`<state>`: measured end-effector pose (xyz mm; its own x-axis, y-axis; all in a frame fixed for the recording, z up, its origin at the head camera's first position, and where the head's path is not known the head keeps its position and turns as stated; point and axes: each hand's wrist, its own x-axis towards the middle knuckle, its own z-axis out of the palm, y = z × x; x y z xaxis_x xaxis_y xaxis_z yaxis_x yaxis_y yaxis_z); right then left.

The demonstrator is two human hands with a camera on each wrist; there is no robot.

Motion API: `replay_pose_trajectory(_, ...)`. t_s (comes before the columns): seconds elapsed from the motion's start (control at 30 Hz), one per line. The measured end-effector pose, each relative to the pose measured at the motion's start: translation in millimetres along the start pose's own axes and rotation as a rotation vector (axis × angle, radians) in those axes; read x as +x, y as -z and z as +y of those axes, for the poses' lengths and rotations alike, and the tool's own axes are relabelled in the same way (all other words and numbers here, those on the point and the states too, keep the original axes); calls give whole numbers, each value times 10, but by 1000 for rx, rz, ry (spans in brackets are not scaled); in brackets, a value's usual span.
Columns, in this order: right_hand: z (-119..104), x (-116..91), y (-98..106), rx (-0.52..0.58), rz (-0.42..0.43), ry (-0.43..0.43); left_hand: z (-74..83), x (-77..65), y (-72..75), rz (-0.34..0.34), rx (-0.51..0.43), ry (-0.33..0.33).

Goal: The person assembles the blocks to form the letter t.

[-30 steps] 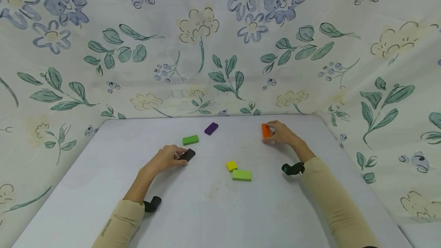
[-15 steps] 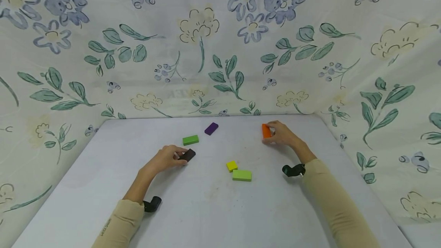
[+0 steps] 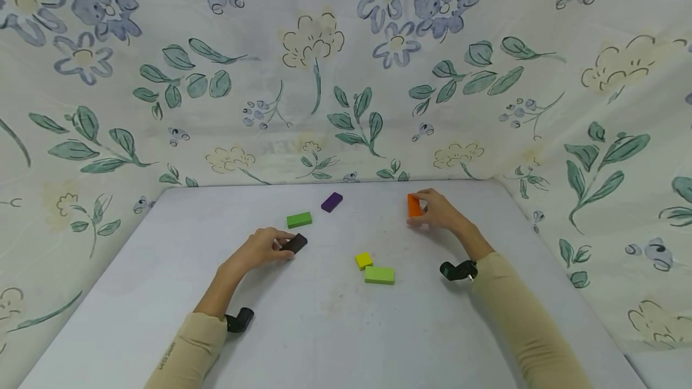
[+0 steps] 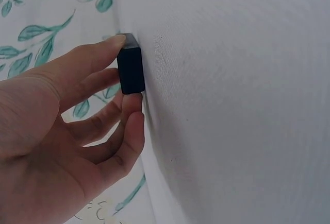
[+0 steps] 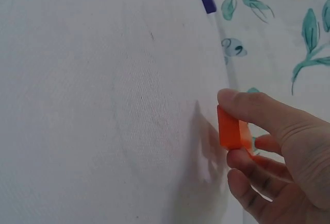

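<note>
On the left side of the table my left hand (image 3: 263, 247) pinches a black block (image 3: 295, 243) between thumb and fingers. The left wrist view shows that block (image 4: 131, 69) against the white surface, the thumb on one edge. Toward the back right, my right hand (image 3: 439, 209) grips an orange block (image 3: 413, 206) by its two ends. In the right wrist view the orange block (image 5: 230, 128) sits between thumb and fingertips, close to the tabletop. A green block (image 3: 299, 220) lies just beyond the black one.
A purple block (image 3: 332, 202) lies near the back edge. Mid-table, a yellow block (image 3: 364, 260) touches or nearly touches a light green block (image 3: 379, 275). A floral cloth (image 3: 346, 77) hangs behind the white table (image 3: 324, 341). Black wrist-worn devices (image 3: 458, 270) jut over the table.
My right hand has shifted slightly left with the orange block in the last half second. The left hand and the black block have stayed practically still.
</note>
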<state>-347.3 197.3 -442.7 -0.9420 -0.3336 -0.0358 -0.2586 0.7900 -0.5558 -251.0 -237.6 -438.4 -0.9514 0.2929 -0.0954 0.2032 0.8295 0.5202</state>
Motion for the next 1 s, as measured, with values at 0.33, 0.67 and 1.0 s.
replay_pose_trajectory(0.33,-42,15,-9,-10,-13,27,41,-17,17,-4,-8,4)
replay_pose_trajectory(0.67,-187,3,9,-69,13,76,56,-15,32,0,8,4)
replay_pose_trajectory(1.0,-381,2,21,-81,16,112,57,-7,32,-2,12,-3)
